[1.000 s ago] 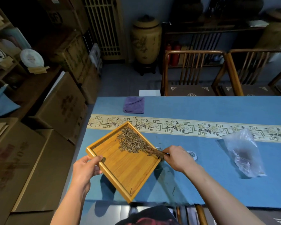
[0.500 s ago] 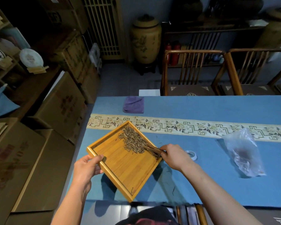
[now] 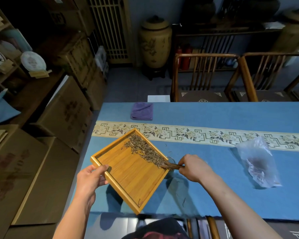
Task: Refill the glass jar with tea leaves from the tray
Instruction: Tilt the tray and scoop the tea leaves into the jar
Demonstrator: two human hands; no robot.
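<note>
Honestly, the glass jar (image 3: 170, 159) was the hardest bit to make out: only a curved sliver of its rim peeked out past the right edge of the bamboo tray (image 3: 128, 176), the rest was tucked under the tray and the scoop. How full it was, no idea. The left hand (image 3: 90, 180) gripped the tray's left corner, thumb over the rim, holding it tilted above the blue table (image 3: 231, 192). The right hand (image 3: 193, 167) was closed around a dark wooden scoop (image 3: 171, 166), whose tip lay at the low end of the tea leaves (image 3: 143, 149). Those leaves were strung along the tray's upper right edge, running down toward the jar. The scoop's handle end vanished inside the fingers.

Around it: a crumpled clear plastic bag (image 3: 259, 163) sat well apart to the right with something dark inside, couldn't tell what. A folded purple cloth (image 3: 142, 111) lay at the far edge, beyond the patterned runner (image 3: 214, 135). A few stray leaves were scattered on the cloth near the tray. Two wooden chairs (image 3: 205, 78) stood behind the table, a big ceramic urn (image 3: 154, 44) farther back, and cardboard boxes (image 3: 66, 114) stacked to the left.
</note>
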